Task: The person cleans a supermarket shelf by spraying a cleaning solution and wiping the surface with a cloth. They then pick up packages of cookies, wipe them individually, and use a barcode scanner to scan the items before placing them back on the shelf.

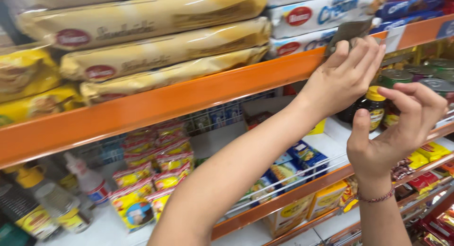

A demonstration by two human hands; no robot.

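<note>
Head view: a small grey-brown pad (349, 32) sits pressed against the front edge of the orange shelf (156, 102), near its right end, pinched there by the left hand (347, 76), whose fingers curl closed around the pad's lower part. The grip looks set to keep the pad flat on the edge strip. The right hand (397, 132) hangs just below and to the right, half open and holding nothing, thumb raised, fingers bent toward a dark jar (373, 106) with a yellow lid on the shelf beneath. Long yellow packs (161, 50) lie stacked above the edge, close to the pad. Below the left forearm, snack packets (156, 175) crowd the lower shelf, leaving little free room there.
</note>
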